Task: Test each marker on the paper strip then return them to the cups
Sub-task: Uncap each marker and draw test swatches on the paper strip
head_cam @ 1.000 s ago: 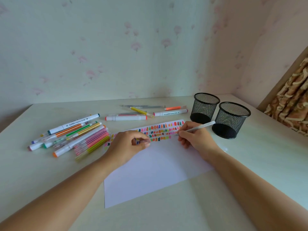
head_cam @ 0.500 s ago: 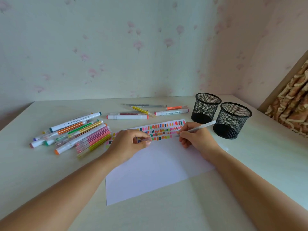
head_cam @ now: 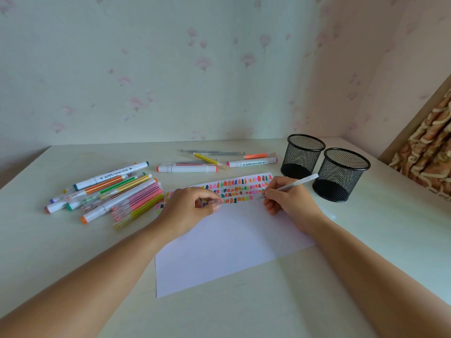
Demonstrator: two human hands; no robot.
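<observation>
Looking down over two bare forearms at a pale table (head_cam: 61, 235) set into a corner.

In the right hand (head_cam: 292, 201), a slim white marker (head_cam: 300, 182), pinched pen-style between thumb and curled fingers. Tip down on the right end of a white paper (head_cam: 227, 247), barrel slanting up and back toward the cups.

In the left hand (head_cam: 185, 211), a small clear cap (head_cam: 214, 202), pinched between thumb and fingertips. Rests on the upper left part of the paper, knuckles up.

Along the far edge of the paper, a band of colour swatches (head_cam: 244, 189): several rows of short dabs in orange, pink, red, green, yellow and blue, partly hidden under the left hand.

Just beyond the right hand, two upright black mesh cups side by side: a far cup (head_cam: 302, 159) and a near cup (head_cam: 339, 184), close together, with dark solid bases visible through the mesh.

To the left of the paper, a loose heap of markers (head_cam: 117, 193) lying flat: thick white barrels with coloured ends, and slim clear ones showing pink, yellow, orange and green. Well apart from the cups.

Behind the paper, between heap and cups, a smaller group of markers (head_cam: 188, 169): two thick white ones, a slim yellow, a slim orange and a few grey or clear pens.

Behind everything, pale wallpaper (head_cam: 170, 81) with faint pink flowers; at the far right edge, a patterned brown curtain (head_cam: 429, 152).
</observation>
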